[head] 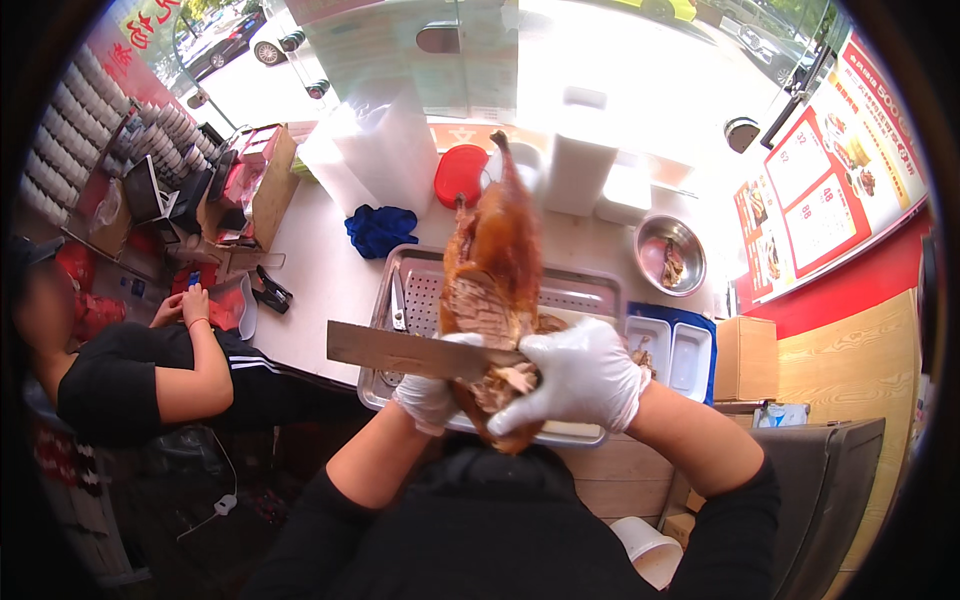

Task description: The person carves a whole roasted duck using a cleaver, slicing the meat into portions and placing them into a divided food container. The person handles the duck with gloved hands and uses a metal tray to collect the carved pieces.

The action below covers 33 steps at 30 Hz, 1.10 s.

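A glossy brown roast duck (499, 232) is raised above a perforated metal tray (421, 289), its legs pointing away from me. Meat is exposed where skin is gone from its breast. My left hand (427, 396), in a white glove, grips the duck low on its left side, partly hidden behind a cleaver blade (405, 352). That broad blade lies crosswise over the duck and runs left from my gloved right hand (581, 371). The right thumb presses the duck's near end, beside torn meat; the cleaver's handle is hidden in this hand. Kitchen scissors (398, 304) lie in the tray.
A steel bowl (670, 255) with scraps and white plastic trays (691, 352) stand right. A blue cloth (381, 230), a red container (460, 176) and stacked clear containers (375, 150) are behind the tray. A person (142, 367) sits left, near a stapler (271, 291).
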Tool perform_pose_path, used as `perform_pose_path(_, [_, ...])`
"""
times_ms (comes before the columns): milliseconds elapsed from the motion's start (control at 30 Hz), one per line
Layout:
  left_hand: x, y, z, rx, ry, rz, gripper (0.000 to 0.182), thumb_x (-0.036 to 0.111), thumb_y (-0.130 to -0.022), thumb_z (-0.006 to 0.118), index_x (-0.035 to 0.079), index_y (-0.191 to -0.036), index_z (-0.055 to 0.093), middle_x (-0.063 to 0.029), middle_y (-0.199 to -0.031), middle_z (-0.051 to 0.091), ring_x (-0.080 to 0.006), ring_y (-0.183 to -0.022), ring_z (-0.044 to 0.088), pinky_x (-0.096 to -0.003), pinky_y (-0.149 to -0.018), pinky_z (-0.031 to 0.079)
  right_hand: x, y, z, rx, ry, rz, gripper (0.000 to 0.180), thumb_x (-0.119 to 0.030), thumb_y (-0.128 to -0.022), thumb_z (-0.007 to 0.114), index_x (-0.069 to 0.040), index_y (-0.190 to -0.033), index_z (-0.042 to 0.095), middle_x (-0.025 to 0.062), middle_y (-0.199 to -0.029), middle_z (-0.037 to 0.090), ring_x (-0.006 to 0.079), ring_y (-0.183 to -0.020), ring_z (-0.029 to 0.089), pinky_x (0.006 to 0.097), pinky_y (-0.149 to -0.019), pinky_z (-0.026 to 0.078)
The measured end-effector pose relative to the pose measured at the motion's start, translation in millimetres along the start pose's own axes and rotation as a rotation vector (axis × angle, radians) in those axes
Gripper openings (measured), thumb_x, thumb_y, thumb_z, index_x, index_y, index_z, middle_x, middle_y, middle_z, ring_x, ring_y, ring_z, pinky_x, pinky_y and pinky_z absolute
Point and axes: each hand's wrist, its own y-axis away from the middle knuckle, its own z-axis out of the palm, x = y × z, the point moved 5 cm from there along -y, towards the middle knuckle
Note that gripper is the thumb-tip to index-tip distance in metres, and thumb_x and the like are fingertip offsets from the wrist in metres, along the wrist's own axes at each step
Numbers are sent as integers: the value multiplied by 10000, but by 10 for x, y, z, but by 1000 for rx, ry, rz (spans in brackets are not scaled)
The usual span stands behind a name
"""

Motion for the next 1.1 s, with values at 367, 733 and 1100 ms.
perform_pose_path(367, [-105, -37, -50, 41, -53, -76, 721, 363, -821, 809, -16, -1373, 539, -154, -1236, 698, -248, -1113, 703, -385, -1021, 555, 96, 1, 68, 36, -186, 215, 692, -696, -795, 718, -8, -866, 746, 213, -677, 681, 351, -654, 713, 412, -652, 561])
perform_pose_path(733, [-89, -32, -60, 73, -27, -24, 677, 229, -828, 725, 41, -1429, 478, -124, -1343, 614, -255, -1248, 605, -404, -1114, 471, 269, 27, 327, -61, -925, 361, 542, -514, -853, 767, 3, -1015, 772, 134, -829, 750, 179, -780, 711, 322, -772, 550])
perform_pose_path(1100, [-96, -53, 50, 22, 44, -24, 677, 179, -881, 691, 0, -1475, 419, -158, -1378, 590, -293, -1278, 590, -434, -1144, 447, 243, 141, 260, -40, -1269, 327, 309, -305, -967, 689, -1, -997, 736, 21, -825, 696, 67, -722, 609, 252, -638, 498])
